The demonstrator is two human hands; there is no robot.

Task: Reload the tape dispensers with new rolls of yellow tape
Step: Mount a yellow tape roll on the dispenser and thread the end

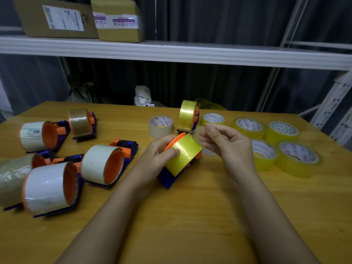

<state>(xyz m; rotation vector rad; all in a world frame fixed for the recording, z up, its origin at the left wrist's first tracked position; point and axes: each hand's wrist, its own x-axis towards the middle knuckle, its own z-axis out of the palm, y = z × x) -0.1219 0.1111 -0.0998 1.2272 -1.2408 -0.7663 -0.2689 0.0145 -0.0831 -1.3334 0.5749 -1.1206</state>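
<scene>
A blue and orange tape dispenser (168,178) stands tilted at the table's middle with a yellow tape roll (183,155) on it. My left hand (159,152) grips the roll and its orange hub from the left. My right hand (226,142) pinches the clear loose end of the tape (200,131) just above the roll's right side. Behind them stands another dispenser loaded with yellow tape (187,116). Several new yellow rolls (297,159) lie flat at the right.
Several dispensers with white or brownish rolls (103,164) lie at the left of the wooden table (190,216). A beige roll (161,126) lies flat behind my left hand. A white shelf (171,51) with cardboard boxes (118,20) hangs above the far edge.
</scene>
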